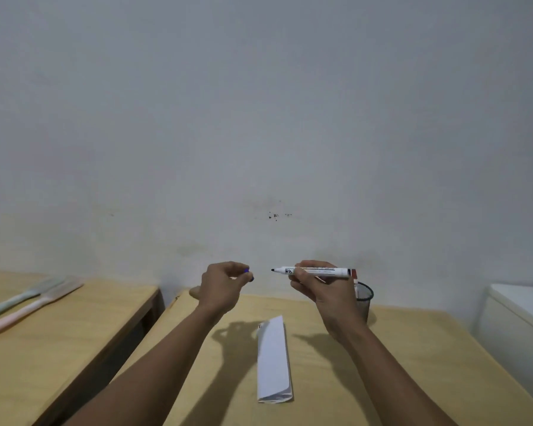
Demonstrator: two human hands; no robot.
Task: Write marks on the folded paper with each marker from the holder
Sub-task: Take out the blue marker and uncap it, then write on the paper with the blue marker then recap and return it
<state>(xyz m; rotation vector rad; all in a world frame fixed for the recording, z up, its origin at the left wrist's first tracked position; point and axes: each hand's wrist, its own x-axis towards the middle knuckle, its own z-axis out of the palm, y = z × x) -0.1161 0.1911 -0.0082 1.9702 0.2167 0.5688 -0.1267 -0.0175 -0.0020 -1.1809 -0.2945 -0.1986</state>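
A folded white paper [274,361] lies lengthwise on the wooden table [413,364] between my forearms. My right hand [317,287] holds a white marker [313,271] level above the table, its dark uncapped tip pointing left. My left hand [225,284] is raised beside it with fingers closed on a small blue cap [249,274], a short gap from the marker's tip. A black mesh holder [364,298] stands at the table's back, partly hidden behind my right hand, with another marker's red end showing in it.
A second wooden table [59,333] stands to the left across a narrow gap, with two pastel utensils [28,299] lying on it. A white box-like object [520,321] sits at the right. A pale wall rises close behind both tables.
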